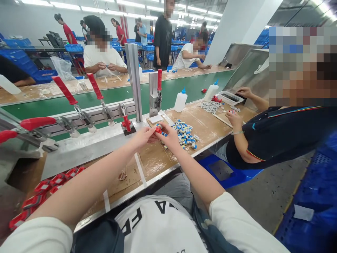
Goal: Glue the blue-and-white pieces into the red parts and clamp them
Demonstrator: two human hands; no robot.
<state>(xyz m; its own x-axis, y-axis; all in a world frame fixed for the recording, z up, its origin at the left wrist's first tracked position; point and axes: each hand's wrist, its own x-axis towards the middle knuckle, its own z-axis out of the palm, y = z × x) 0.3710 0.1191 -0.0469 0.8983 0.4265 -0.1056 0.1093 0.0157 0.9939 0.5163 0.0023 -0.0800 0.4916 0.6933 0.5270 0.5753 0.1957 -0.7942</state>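
— Factory counter [158,160], conveyor behind. How far along?
— Early, I judge. Left hand [144,136] and right hand [170,137] meet, both pinching one red part [158,130] between fingertips.
— And the rest?
— Just right of the hands, a pile of blue-white pieces [185,135] waits; red parts [42,195] lie far left.

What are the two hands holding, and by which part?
A small red part, pinched between the fingertips of the left hand and right hand; which part of it they grip cannot be told.
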